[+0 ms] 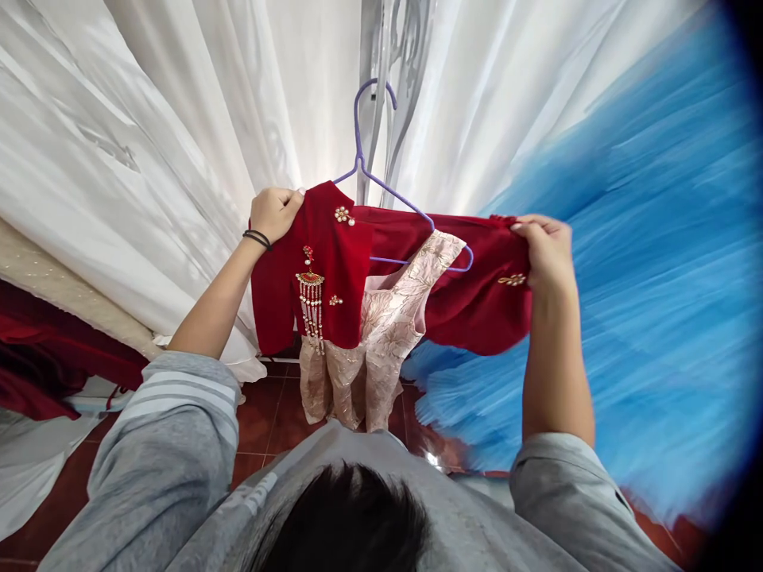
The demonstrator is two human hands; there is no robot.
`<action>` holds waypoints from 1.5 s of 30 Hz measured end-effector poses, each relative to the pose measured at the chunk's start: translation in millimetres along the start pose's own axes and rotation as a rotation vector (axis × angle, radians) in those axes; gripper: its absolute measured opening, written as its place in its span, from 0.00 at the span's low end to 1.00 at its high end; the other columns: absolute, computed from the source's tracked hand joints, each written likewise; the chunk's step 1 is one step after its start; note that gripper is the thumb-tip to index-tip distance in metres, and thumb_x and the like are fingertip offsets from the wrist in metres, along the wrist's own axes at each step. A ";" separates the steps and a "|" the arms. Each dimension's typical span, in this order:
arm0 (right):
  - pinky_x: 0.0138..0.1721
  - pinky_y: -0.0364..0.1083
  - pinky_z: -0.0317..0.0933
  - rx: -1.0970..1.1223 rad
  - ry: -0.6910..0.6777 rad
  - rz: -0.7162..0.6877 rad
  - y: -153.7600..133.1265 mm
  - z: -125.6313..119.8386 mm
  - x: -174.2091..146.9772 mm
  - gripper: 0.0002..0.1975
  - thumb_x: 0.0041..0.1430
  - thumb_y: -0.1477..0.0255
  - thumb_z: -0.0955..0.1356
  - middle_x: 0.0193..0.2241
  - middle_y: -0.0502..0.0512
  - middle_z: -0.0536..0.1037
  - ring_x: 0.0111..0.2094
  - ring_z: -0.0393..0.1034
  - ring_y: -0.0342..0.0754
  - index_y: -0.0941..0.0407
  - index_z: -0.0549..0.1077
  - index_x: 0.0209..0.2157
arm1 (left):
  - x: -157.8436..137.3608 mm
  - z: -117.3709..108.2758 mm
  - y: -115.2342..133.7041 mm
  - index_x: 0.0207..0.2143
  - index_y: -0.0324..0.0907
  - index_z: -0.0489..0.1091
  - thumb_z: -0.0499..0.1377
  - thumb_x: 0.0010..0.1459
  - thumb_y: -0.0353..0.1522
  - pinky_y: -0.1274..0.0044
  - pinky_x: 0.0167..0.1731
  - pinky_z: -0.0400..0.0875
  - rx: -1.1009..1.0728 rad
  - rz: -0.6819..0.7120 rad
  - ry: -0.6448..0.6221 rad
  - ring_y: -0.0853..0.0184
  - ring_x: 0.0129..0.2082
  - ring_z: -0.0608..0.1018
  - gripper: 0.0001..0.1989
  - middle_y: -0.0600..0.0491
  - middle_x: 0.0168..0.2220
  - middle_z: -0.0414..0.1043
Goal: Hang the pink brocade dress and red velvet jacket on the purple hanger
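A dark red jacket (342, 278) with beaded ornaments is spread between my hands. My left hand (275, 213) is closed on its left shoulder, near the collar. At the opposite end, my right hand (545, 246) pinches the jacket's upper edge. A purple hanger (359, 127) hangs upright behind the red cloth, its hook at the top. On the hanger's right arm rests the strap of a pale pink patterned dress (411, 290); its skirt falls below the jacket. The jacket's left front covers the dress's other shoulder. A beaded tassel (310, 298) dangles from the jacket front.
White drapes (232, 71) hang behind the hanger. A large blue tulle skirt (625, 302) fills the right side. Dark red cloth (53, 342) lies at the left. Reddish tiles (256, 413) cover the floor.
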State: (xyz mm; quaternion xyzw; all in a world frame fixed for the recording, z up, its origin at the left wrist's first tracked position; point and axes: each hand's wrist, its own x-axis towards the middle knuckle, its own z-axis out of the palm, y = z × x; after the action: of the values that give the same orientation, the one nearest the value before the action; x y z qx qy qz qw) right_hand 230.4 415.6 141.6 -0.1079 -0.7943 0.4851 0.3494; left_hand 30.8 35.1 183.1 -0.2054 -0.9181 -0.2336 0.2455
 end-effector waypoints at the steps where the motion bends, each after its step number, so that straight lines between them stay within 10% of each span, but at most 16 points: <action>1: 0.32 0.46 0.59 -0.013 0.075 -0.080 -1.7 -7.6 7.4 0.07 0.54 0.68 0.64 0.27 0.57 0.75 0.26 0.63 0.44 0.57 0.70 0.31 | -0.1 3.0 0.2 0.25 0.41 0.69 0.47 0.67 0.44 0.73 0.32 0.57 -0.003 0.000 -0.001 0.67 0.25 0.65 0.23 0.55 0.21 0.52; 4: 0.39 0.47 0.58 -0.230 0.013 -0.245 10.4 -4.2 14.4 0.16 0.45 0.66 0.72 0.35 0.58 0.77 0.35 0.67 0.49 0.58 0.73 0.36 | 0.4 9.8 0.6 0.25 0.42 0.67 0.46 0.67 0.44 0.73 0.32 0.57 -0.013 -0.002 -0.004 0.66 0.26 0.66 0.23 0.55 0.20 0.53; 9: 0.33 0.46 0.52 -0.569 -0.404 -0.036 27.1 3.2 30.5 0.05 0.45 0.74 0.72 0.18 0.47 0.67 0.26 0.60 0.45 0.57 0.72 0.24 | 0.6 11.6 3.6 0.24 0.43 0.65 0.47 0.67 0.43 0.73 0.33 0.58 -0.032 0.033 -0.043 0.65 0.28 0.67 0.21 0.54 0.21 0.56; 15: 0.40 0.45 0.55 -0.498 0.149 -0.224 -38.5 -6.4 61.5 0.10 0.54 0.81 0.68 0.35 0.57 0.76 0.33 0.62 0.41 0.64 0.76 0.40 | -6.4 11.2 6.0 0.28 0.43 0.68 0.51 0.64 0.43 0.74 0.36 0.61 -0.050 0.080 -0.042 0.63 0.34 0.71 0.16 0.51 0.28 0.68; 20: 0.37 0.47 0.54 -0.785 -0.244 0.031 -65.5 6.1 67.2 0.06 0.51 0.82 0.68 0.29 0.57 0.76 0.32 0.64 0.42 0.67 0.77 0.33 | -13.3 4.9 5.2 0.31 0.43 0.70 0.55 0.62 0.42 0.73 0.39 0.63 -0.068 0.082 -0.025 0.62 0.37 0.72 0.14 0.49 0.35 0.72; 23: 0.40 0.47 0.56 -0.722 -0.016 -0.082 -95.6 -6.6 71.1 0.09 0.54 0.80 0.68 0.32 0.59 0.77 0.35 0.66 0.43 0.69 0.78 0.37 | -18.3 -1.1 7.9 0.30 0.42 0.70 0.56 0.61 0.42 0.73 0.39 0.64 -0.071 0.082 -0.034 0.63 0.36 0.71 0.14 0.50 0.33 0.70; 27: 0.48 0.52 0.61 -0.595 0.212 -0.248 -124.5 19.3 25.1 0.14 0.59 0.82 0.64 0.40 0.62 0.77 0.40 0.69 0.49 0.62 0.76 0.45 | -27.1 -4.6 12.3 0.28 0.43 0.70 0.57 0.60 0.42 0.73 0.38 0.64 -0.111 0.096 -0.008 0.63 0.35 0.71 0.13 0.50 0.32 0.70; 33: 0.43 0.60 0.67 -0.585 -0.382 -0.101 -85.5 126.9 -85.0 0.20 0.61 0.77 0.62 0.35 0.66 0.76 0.39 0.74 0.63 0.63 0.61 0.54 | -31.4 0.6 8.0 0.27 0.43 0.69 0.58 0.59 0.40 0.72 0.39 0.65 -0.213 0.134 0.093 0.64 0.33 0.71 0.12 0.52 0.31 0.69; 39: 0.50 0.59 0.68 -0.424 -0.158 -0.253 -82.4 142.3 -92.5 0.22 0.68 0.71 0.53 0.52 0.70 0.73 0.50 0.73 0.61 0.61 0.56 0.61 | -29.8 4.9 2.8 0.28 0.43 0.70 0.59 0.59 0.40 0.72 0.39 0.66 -0.221 0.159 0.141 0.63 0.34 0.72 0.11 0.51 0.31 0.71; 45: 0.49 0.59 0.70 -0.536 -0.442 -0.078 -54.3 181.1 -126.2 0.39 0.58 0.80 0.54 0.59 0.78 0.68 0.49 0.74 0.62 0.70 0.36 0.70 | -37.0 8.6 3.5 0.35 0.41 0.73 0.56 0.60 0.35 0.71 0.44 0.67 -0.201 0.173 0.126 0.61 0.39 0.74 0.08 0.49 0.37 0.72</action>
State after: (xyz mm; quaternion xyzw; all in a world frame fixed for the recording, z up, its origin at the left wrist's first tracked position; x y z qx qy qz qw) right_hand 212.4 197.8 79.0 -0.0579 -0.9534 0.2573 0.1465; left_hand 58.8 32.7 157.4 -0.2923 -0.8517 -0.3146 0.3001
